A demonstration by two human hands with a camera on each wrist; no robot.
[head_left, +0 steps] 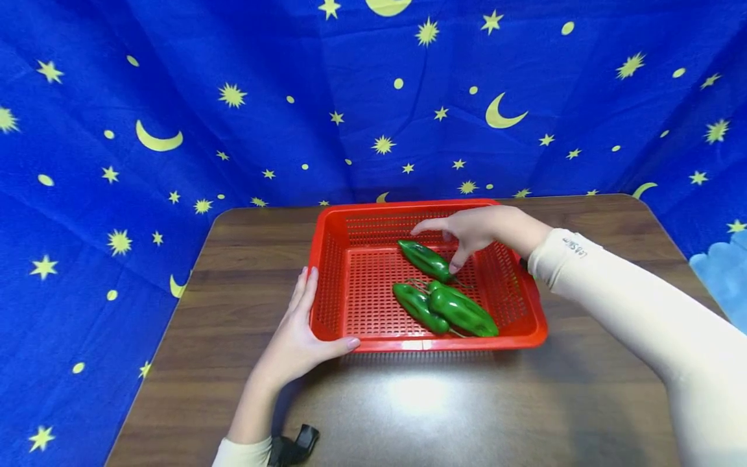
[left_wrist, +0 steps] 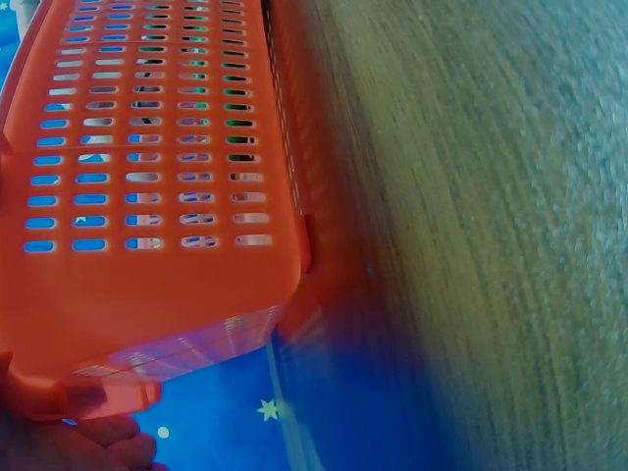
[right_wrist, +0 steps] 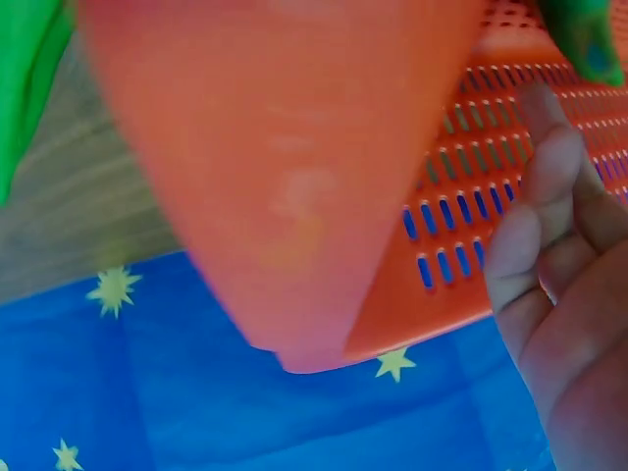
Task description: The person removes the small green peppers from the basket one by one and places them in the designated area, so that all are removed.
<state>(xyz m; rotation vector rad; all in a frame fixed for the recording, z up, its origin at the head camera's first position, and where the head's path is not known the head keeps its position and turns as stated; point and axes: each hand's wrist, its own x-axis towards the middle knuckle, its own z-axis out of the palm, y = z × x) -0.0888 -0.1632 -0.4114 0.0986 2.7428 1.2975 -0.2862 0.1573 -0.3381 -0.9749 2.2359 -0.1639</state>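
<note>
A red plastic basket (head_left: 373, 292) with slotted walls stands on the wooden table. Three shiny green peppers lie in its right half: a back pepper (head_left: 423, 259), a front left pepper (head_left: 417, 307) and a front right pepper (head_left: 463, 311). My right hand (head_left: 474, 228) reaches over the right wall. Its thumb is at the near end of the back pepper, the index finger is stretched out and the other fingers are mostly hidden. My left hand (head_left: 297, 337) rests at the front left corner, thumb along the front rim, straight fingers against the left side.
A blue cloth (head_left: 327, 149) with yellow stars and moons hangs behind and left of the table (head_left: 198, 383). A black strap device (head_left: 294, 446) sits at my left wrist. In the right wrist view, a blurred green shape (right_wrist: 25, 88) shows at the left edge.
</note>
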